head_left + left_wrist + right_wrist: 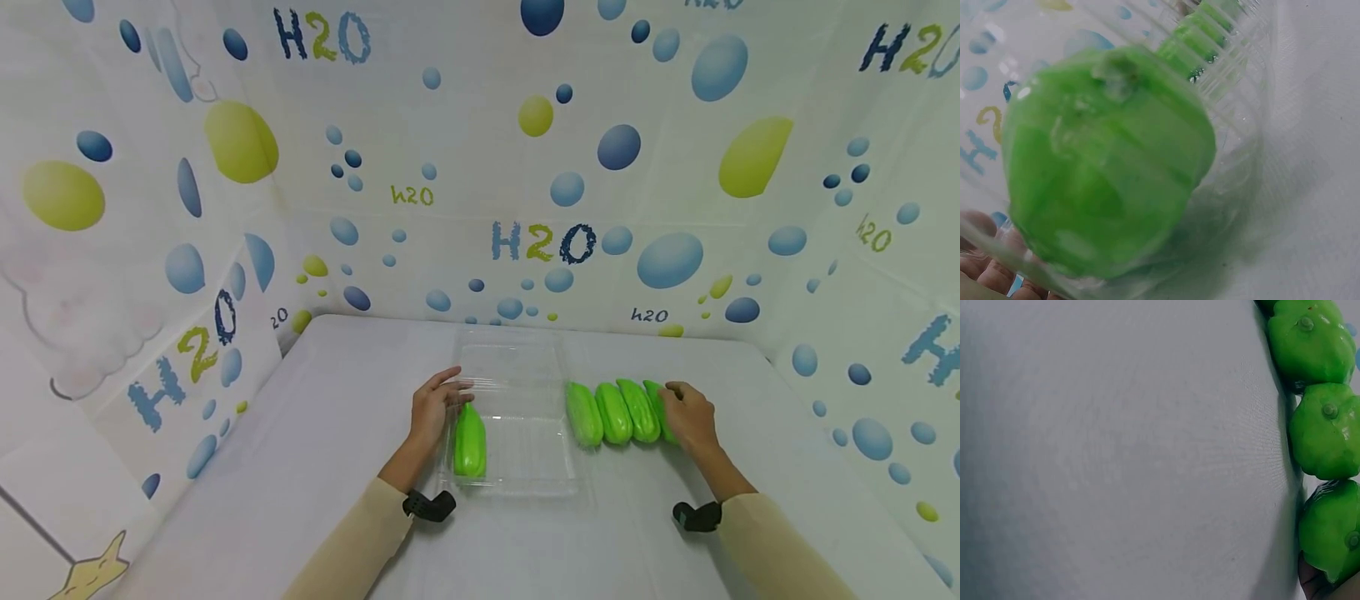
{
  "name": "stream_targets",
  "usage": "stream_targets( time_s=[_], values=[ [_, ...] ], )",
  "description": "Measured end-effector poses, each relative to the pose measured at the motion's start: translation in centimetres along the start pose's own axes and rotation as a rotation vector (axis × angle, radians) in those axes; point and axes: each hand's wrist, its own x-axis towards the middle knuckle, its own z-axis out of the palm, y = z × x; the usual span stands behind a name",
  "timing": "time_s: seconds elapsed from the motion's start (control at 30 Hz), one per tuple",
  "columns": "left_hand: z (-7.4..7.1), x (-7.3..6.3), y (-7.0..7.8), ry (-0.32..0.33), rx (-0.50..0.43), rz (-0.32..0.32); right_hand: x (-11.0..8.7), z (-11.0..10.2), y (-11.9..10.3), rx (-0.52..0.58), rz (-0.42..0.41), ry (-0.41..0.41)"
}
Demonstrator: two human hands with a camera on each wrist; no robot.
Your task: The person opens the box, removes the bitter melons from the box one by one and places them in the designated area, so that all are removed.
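A clear plastic clamshell container point(528, 454) lies open on the table, its lid part point(510, 358) folded to the back. One green ribbed gourd point(470, 443) lies lengthwise along the left side inside it; the left wrist view shows that gourd point(1110, 169) large through the clear wall. My left hand point(431, 412) rests at the container's left edge, its fingers reaching over near the gourd's far tip. To the right of the container, several similar gourds point(615, 414) stand side by side in a row. My right hand point(688, 415) grips the rightmost gourd point(1333, 528), partly covering it.
A white cloth covers the table point(337, 358). Printed curtains point(480, 167) with bubbles and lettering hang behind and at both sides. A black wrist camera point(430, 505) sits on the left wrist, and another camera point(697, 517) on the right.
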Motion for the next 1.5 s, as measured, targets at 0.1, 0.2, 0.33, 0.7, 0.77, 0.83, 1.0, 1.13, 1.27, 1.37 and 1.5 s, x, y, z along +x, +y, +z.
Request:
stream_targets(
  time_s=[0.1,0.2,0.33,0.7,0.77,0.83,1.0,1.13,1.27,1.37,1.5],
  values=[
    [0.0,0.0,0.1,0.007,-0.004,-0.003,0.1,0.0,-0.1,-0.005,0.000,0.000],
    [0.0,0.1,0.1,0.009,-0.002,-0.004,0.1,-0.1,-0.2,-0.017,0.002,0.004],
    [0.1,0.1,0.1,0.011,0.002,-0.005,0.2,-0.2,-0.3,-0.026,0.004,0.012],
    [0.2,0.0,0.1,0.011,0.000,-0.004,0.1,-0.5,-0.6,-0.038,0.008,0.028],
    [0.2,0.0,0.2,0.012,0.003,-0.007,0.1,-0.5,-0.8,-0.049,0.013,0.026],
    [0.2,0.0,0.2,0.011,0.004,-0.009,0.1,-0.6,-1.0,-0.059,0.015,0.025],
    [0.1,0.1,0.2,0.012,0.005,-0.004,0.1,-0.5,-1.5,-0.071,0.013,0.025],
    [0.1,0.1,0.1,0.013,0.005,-0.006,0.1,-0.4,-1.6,-0.077,0.021,0.023],
    [0.1,0.1,-0.1,0.016,0.008,-0.006,0.1,-0.3,-1.3,-0.070,0.023,0.025],
    [0.1,0.1,-0.1,0.015,0.007,-0.010,0.2,-0.2,-1.2,-0.070,0.022,0.023],
    [0.0,0.1,-0.1,0.011,0.006,-0.006,0.2,-0.3,-1.3,-0.082,0.025,0.024]
  ],
)
